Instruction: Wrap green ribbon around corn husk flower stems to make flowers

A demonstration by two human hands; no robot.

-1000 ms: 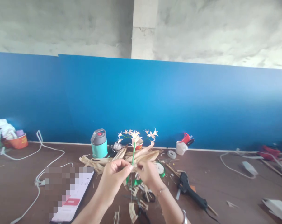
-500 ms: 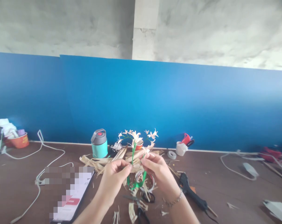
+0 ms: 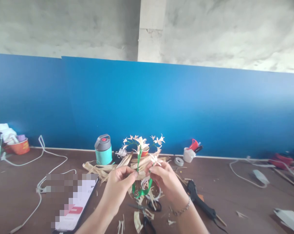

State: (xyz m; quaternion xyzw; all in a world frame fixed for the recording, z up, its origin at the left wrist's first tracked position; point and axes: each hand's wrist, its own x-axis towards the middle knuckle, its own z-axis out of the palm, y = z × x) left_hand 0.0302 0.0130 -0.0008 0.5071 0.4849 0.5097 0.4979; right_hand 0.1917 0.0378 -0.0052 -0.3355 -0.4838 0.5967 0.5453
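Note:
My left hand (image 3: 121,182) pinches the green stem (image 3: 139,160) of an upright artificial flower with cream petals (image 3: 142,143). In my right hand (image 3: 166,178), thumb and fingers close on a second stem, topped by a cream flower (image 3: 155,159). A strip of green tape (image 3: 142,193) hangs in a loop between both hands. Behind them are sprays of small cream flowers (image 3: 159,140) on thin green stems; whether these join the held stem I cannot tell. Black-handled scissors (image 3: 145,211) lie below my hands among scraps.
Dried husks (image 3: 100,169) are heaped behind my hands, by a teal flask (image 3: 103,154). To the right lie a black glue gun (image 3: 200,201), a tape roll (image 3: 179,161) and a white cup with pens (image 3: 189,155). A phone (image 3: 76,208) and white cables (image 3: 52,170) occupy the left.
The flower in my right hand has tipped toward me and shows more of its petals, as the right fingers turned slightly. My left hand has stayed in place.

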